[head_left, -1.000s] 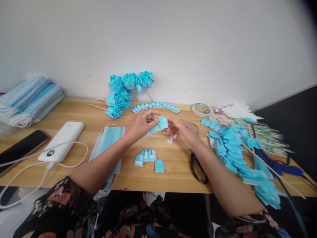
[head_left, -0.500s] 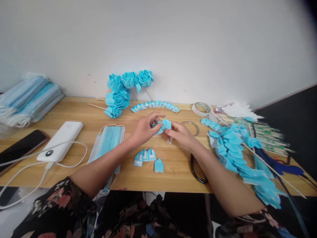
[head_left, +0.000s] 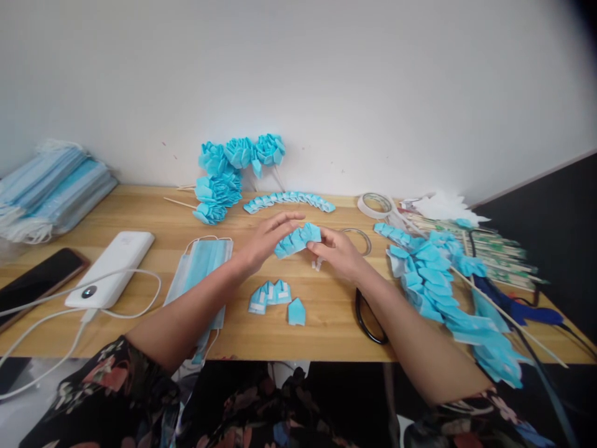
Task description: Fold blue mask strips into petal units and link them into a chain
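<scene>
A short chain of folded blue petals (head_left: 297,239) is held above the wooden table (head_left: 326,323) between both hands. My left hand (head_left: 263,239) supports its left end, fingers stretched along it. My right hand (head_left: 339,252) pinches its right end. Small white tape scraps (head_left: 317,264) lie just under my right hand. Below the hands sit a small group of folded blue pieces (head_left: 269,294) and one single piece (head_left: 296,312).
A surgical mask (head_left: 201,270), power bank (head_left: 112,267) with cable, phone (head_left: 37,277) and mask stack (head_left: 51,190) lie left. Blue flowers (head_left: 233,168) and a petal row (head_left: 289,200) stand behind. Scissors (head_left: 368,314), tape rolls (head_left: 375,204), petal chains (head_left: 443,286) and sticks lie right.
My hands came together on the petal chain. It was bunched half a second ago and now lies spread out flat between the hands.
</scene>
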`<state>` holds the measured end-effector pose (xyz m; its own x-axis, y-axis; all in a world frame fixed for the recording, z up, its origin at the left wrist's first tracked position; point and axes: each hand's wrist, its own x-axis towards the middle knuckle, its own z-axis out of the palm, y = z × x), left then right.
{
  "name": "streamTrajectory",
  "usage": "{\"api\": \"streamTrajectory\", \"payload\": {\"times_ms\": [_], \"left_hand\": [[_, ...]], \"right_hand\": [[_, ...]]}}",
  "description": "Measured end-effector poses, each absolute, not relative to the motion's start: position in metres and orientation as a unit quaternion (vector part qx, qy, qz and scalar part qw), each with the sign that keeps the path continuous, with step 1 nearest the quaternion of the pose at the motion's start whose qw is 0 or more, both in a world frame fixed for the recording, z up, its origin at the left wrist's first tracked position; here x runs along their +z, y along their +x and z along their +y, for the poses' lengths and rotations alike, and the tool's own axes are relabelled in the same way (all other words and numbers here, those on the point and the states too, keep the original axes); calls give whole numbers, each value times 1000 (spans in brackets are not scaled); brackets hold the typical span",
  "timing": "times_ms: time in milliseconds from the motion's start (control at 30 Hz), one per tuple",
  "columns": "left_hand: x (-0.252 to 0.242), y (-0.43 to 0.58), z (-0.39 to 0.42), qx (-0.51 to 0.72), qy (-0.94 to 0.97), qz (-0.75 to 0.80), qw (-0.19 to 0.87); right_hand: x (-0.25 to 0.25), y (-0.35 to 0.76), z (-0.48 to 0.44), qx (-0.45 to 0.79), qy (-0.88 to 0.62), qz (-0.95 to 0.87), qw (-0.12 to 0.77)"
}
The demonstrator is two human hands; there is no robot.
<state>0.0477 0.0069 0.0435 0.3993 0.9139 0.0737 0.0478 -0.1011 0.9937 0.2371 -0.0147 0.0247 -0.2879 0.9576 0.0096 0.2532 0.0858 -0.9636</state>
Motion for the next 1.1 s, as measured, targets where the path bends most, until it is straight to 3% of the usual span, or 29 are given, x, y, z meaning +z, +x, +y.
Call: {"api": "streamTrajectory", "payload": {"times_ms": [333, 700, 933, 1100], "left_hand": [[38, 49, 10, 324, 704, 412, 479], [38, 47, 11, 301, 690, 442, 488], [38, 49, 6, 250, 785, 423, 377], [39, 50, 5, 255, 786, 402, 394]], "right_hand": [[25, 235, -15, 487, -483, -637, 352], [27, 239, -17, 485, -454, -684, 303], [29, 241, -15, 504, -455, -640, 359], [26, 240, -14, 495, -464, -633, 373]]}}
